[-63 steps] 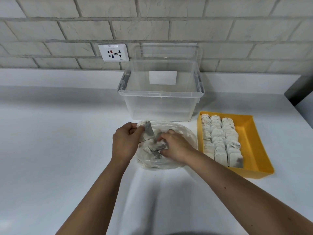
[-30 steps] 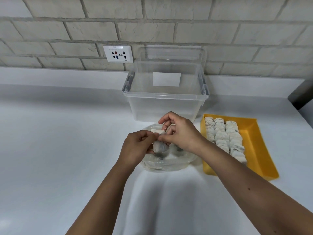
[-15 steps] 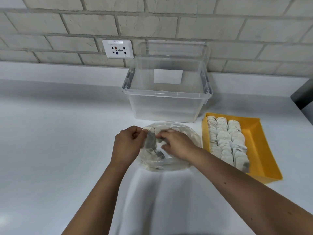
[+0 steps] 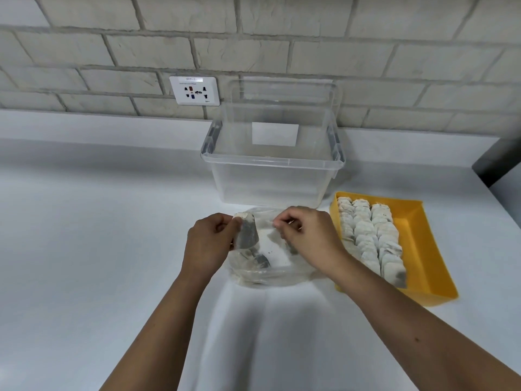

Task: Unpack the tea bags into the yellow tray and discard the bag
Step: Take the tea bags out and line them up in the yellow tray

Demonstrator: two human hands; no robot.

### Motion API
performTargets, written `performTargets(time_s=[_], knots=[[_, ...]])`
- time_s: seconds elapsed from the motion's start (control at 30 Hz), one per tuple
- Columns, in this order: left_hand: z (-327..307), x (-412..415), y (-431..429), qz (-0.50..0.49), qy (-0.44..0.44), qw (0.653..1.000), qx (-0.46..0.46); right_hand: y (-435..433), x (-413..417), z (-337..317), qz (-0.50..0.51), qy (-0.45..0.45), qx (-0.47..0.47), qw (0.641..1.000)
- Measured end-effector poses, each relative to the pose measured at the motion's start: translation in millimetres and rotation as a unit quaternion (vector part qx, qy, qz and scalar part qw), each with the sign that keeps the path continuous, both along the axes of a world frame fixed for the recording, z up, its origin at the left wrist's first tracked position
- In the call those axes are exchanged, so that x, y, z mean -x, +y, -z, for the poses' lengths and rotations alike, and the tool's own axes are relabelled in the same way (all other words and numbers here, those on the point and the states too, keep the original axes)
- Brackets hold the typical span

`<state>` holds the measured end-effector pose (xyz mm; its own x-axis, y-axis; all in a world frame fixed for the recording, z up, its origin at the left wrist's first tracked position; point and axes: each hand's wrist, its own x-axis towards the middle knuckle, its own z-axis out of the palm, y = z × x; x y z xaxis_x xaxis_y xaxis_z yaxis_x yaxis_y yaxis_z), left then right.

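Left grip [image 4: 210, 244] pinches a flat, papery tea bag [image 4: 248, 234]; right grip [image 4: 308, 235] pinches the crinkled clear plastic bag [image 4: 282, 273] rim. Rectangular yellow tray [image 4: 420, 249] holds three packed rows.

White counter [image 4: 84, 249], clear plastic bag [image 4: 282, 273] beneath the fingers [image 4: 290, 221], clear bin [image 4: 270, 182] just beyond them, yellow tray [image 4: 417, 249] to their right.

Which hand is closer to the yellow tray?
Right. The right hand is at the plastic bag, just beside the yellow tray; the left hand, pinching a tea bag, is across the bag.
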<state>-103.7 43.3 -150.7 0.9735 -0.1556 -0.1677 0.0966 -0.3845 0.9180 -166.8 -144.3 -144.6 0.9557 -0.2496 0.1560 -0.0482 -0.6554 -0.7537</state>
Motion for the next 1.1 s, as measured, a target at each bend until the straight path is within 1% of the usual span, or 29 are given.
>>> performTargets(time_s=[0.07, 0.1, 0.17, 0.2, 0.27, 0.3, 0.33, 0.37, 0.47, 0.63, 0.77, 0.87, 0.93, 1.0, 1.1], knots=[[-4.8, 5.7, -7.8, 0.009, 0.023, 0.999, 0.029, -4.5, 16.5, -17.7, 0.017, -0.017, -0.136, 0.99], [-7.7, 9.7, -12.7, 0.017, 0.037, 0.998, 0.044, -7.3, 23.6, -24.9, 0.024, -0.016, -0.223, 0.974], [-13.4, 19.7, -24.5, 0.036, 0.066, 0.995, 0.073, -13.9, 35.8, -36.7, 0.034, 0.009, -0.394, 0.918], [-15.6, 24.5, -29.9, 0.044, 0.083, 0.992, 0.088, -17.2, 39.9, -41.0, 0.039, 0.028, -0.461, 0.886], [-20.0, 36.3, -40.3, 0.063, 0.117, 0.984, 0.116, -24.8, 47.9, -45.1, 0.051, 0.054, -0.556, 0.828], [-20.7, 41.6, -45.2, 0.073, 0.13, 0.981, 0.127, -28.7, 51.3, -45.6, 0.059, 0.064, -0.584, 0.807], [-20.7, 46.2, -49.2, 0.081, 0.141, 0.977, 0.135, -32.2, 53.9, -45.1, 0.069, 0.076, -0.599, 0.794], [-20.4, 49.4, -52.2, 0.088, 0.152, 0.974, 0.144, -34.7, 55.0, -43.5, 0.078, 0.088, -0.602, 0.789], [-20.8, 58.7, -64.7, 0.102, 0.174, 0.965, 0.166, -45.8, 65.2, -39.9, 0.093, 0.098, -0.582, 0.802], [-23.8, 70.5, -88.4, 0.113, 0.185, 0.958, 0.186, -66.8, 86.6, -36.1, 0.047, 0.038, -0.486, 0.872], [-23.9, 76.2, -108.2, 0.135, 0.195, 0.951, 0.195, -76.4, 100.4, -33.2, 0.039, 0.034, -0.339, 0.94], [-24.4, 78.7, -124.7, 0.15, 0.202, 0.947, 0.2, -85.7, 103.3, -27.1, 0.066, 0.019, -0.216, 0.974], [-24.2, 79.1, -135.9, 0.153, 0.206, 0.944, 0.209, -94.7, 103.9, -23.4, 0.09, -0.007, -0.13, 0.987], [-24.1, 78.5, -145.3, 0.156, 0.206, 0.943, 0.208, -103.1, 105.0, -22.8, 0.102, -0.013, -0.07, 0.992], [-24.6, 77.7, -154.9, 0.169, 0.2, 0.946, 0.193, -112.5, 106.1, -23.2, 0.096, -0.004, -0.052, 0.994]])
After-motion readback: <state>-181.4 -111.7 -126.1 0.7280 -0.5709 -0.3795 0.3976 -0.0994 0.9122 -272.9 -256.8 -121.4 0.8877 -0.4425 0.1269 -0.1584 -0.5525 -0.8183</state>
